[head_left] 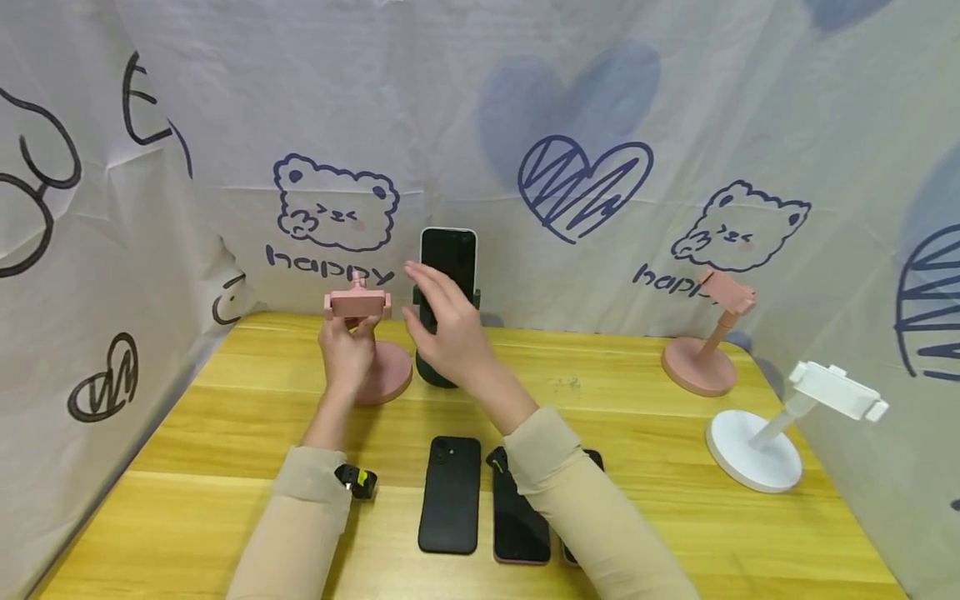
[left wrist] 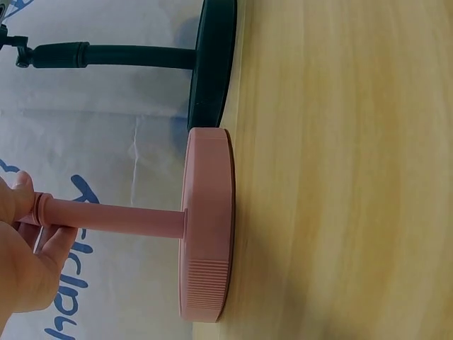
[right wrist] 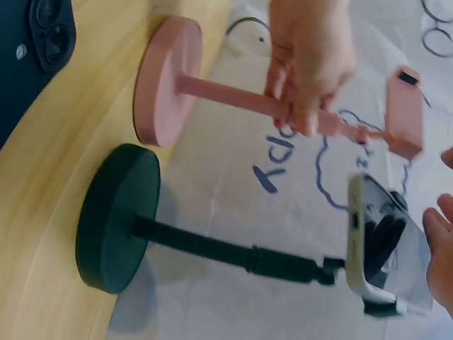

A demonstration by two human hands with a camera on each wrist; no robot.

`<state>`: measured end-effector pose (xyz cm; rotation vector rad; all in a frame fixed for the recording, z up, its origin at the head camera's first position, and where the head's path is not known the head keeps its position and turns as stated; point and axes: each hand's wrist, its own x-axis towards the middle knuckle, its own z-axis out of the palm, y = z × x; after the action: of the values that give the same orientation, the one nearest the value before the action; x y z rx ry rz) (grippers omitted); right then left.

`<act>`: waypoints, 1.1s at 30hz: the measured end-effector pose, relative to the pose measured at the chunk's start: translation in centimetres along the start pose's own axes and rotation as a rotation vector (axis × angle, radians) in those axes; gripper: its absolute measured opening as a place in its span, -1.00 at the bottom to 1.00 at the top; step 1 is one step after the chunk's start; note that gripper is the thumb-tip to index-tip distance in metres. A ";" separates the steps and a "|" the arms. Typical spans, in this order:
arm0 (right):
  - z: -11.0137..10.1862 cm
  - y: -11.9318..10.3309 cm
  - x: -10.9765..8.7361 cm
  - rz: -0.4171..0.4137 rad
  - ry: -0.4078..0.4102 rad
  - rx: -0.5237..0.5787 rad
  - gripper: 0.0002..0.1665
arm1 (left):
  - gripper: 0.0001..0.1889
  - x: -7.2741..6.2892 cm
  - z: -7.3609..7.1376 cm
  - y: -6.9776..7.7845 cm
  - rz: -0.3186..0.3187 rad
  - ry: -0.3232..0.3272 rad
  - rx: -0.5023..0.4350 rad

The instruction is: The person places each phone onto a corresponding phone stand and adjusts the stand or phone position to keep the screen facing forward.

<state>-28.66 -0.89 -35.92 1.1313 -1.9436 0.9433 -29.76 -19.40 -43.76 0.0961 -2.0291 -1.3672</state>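
My left hand grips the pole of a pink phone stand, just under its holder. In the left wrist view the fingers wrap the collar of the pink pole, and the round base sits on the table. Beside it stands a dark green phone stand with a white-edged smartphone upright in its clamp, screen facing me. My right hand is in front of that phone, fingers extended and thumb apart, holding nothing. The right wrist view catches only part of this hand, close to the phone's screen.
On the wooden table lie a black phone, back up, a second phone, and a third phone partly hidden by my right sleeve. To the right stand another pink stand and a white stand. A printed cloth hangs behind.
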 end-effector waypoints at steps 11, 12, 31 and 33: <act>2.8 -0.4 1.0 -0.049 -0.273 -0.155 -0.37 | -0.44 0.1 0.0 -0.1 0.007 -0.014 0.056; 2.9 -0.3 1.2 -0.057 -0.276 -0.161 -0.37 | -0.43 0.1 0.0 -0.1 0.003 -0.021 0.068; 1.3 -0.6 4.0 -0.094 -0.475 -0.184 -0.44 | -0.29 0.0 -0.3 -0.2 0.125 0.009 0.123; 1.0 -0.7 4.5 -0.066 -0.511 -0.175 -0.43 | -0.28 0.0 -0.3 -0.1 0.118 0.009 0.123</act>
<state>-29.96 -3.82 -32.56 1.4199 -2.3153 0.4607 -29.59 -19.67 -43.83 0.0363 -2.0767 -1.1671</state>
